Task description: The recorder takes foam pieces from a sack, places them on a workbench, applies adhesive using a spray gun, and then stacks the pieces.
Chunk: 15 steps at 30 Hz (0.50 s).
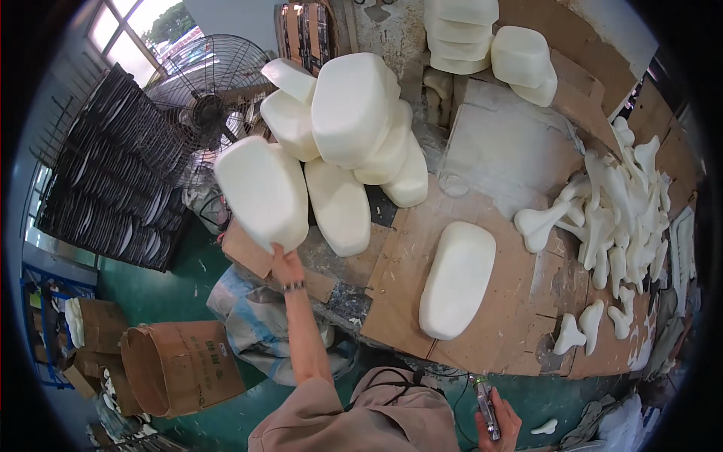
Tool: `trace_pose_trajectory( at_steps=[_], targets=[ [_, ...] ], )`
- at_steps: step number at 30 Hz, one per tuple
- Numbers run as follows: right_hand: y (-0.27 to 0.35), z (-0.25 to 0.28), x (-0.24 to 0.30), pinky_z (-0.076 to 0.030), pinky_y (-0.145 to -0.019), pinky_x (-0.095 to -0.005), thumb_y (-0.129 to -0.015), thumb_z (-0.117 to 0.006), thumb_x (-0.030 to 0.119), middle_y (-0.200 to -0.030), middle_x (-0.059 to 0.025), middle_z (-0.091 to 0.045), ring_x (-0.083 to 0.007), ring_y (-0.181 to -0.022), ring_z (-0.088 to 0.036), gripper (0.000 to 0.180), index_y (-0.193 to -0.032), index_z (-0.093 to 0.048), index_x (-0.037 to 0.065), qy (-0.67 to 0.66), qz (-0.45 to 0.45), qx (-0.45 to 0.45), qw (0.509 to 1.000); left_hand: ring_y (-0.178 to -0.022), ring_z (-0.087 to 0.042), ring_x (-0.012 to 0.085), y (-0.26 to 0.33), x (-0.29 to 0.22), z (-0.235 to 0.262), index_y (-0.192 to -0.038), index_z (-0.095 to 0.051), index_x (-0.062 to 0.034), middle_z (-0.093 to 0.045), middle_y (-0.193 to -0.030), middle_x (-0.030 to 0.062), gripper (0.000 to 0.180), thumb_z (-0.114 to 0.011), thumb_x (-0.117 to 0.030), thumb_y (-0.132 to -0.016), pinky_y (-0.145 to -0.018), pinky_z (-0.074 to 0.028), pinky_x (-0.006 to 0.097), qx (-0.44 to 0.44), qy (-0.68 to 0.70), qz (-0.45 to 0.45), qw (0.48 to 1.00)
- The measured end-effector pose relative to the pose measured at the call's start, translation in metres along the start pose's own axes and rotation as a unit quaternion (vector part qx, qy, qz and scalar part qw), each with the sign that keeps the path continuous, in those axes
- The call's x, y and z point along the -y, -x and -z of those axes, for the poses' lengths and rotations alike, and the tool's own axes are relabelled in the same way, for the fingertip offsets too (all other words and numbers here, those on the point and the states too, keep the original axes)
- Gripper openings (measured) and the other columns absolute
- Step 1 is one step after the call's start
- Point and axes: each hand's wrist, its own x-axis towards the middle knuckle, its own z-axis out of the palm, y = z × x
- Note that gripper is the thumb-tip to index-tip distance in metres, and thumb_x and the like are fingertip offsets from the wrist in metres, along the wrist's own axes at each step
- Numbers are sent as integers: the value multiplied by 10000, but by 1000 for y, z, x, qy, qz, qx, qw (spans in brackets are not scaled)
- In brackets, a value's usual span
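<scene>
My left hand reaches forward and grips the lower edge of a cream foam pad. This rounded pad is tilted against a stack of similar cream foam pads at the left of the table. Below the table's front edge, my right hand is closed around a slim silver hand tool with a greenish end and a thin dark cord or hose close by. One single foam block, long and rounded, lies on the cardboard in front of me.
Cardboard sheets cover the table. A heap of small cream bone-shaped foam pieces lies at right; more pads are stacked at the far side. To the left stand a wire-caged fan, a rack of dark sheets and a cardboard box.
</scene>
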Motion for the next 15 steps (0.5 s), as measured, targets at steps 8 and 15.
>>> trace_pose_trajectory(
  at_steps=[8, 15],
  targets=[
    [-6, -2, -5, -524, -792, -417, -903, -649, 110, -1067, -244, -665, -423, -923, -664, 436, -1326, -600, 18, -2, 64, -9, 998, -1275, -533, 338, -44, 36, -22, -1452, -355, 60, -511, -1399, 192, 673, -706, -217, -950, -1060, -492, 504, -48, -113, 101, 987],
    [12, -7, -16, -476, -669, -343, -821, -721, 83, -876, -173, -621, -292, -726, -593, 527, -1308, -585, -64, 37, -15, -64, 997, -1125, -599, 283, 39, 67, 16, -1410, -403, 36, -564, -1279, 167, 569, -678, -176, -960, -962, -555, 438, -139, -249, 169, 943]
  ],
)
